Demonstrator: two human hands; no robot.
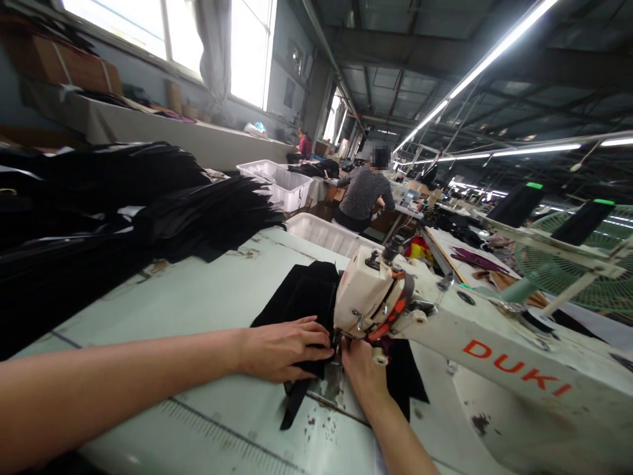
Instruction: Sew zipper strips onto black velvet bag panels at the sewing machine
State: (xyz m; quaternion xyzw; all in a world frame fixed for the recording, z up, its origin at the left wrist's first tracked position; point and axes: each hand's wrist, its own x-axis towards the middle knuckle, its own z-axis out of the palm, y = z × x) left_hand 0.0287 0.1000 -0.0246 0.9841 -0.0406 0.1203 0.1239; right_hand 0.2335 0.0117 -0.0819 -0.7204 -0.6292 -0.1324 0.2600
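A black fabric piece [301, 293] lies under the head of a white sewing machine [368, 290] with orange lettering on its arm. My left hand [281, 346] rests flat on this cloth, fingers stretched toward the needle area. Just right of the needle is my right hand [363, 369], its fingers bent close to the presser foot; whatever they hold is hidden by the hand and machine. More black fabric [408, 379] shows to the right of that hand, beneath the machine arm. A narrow black strip [295, 402] hangs toward me below my left hand.
A large stack of black fabric pieces [148, 204] covers the table's left side. White plastic bins [279, 181] stand beyond the far edge. A person [363, 194] works further back. Black thread cones [517, 203] and a green fan [568, 257] are at the right.
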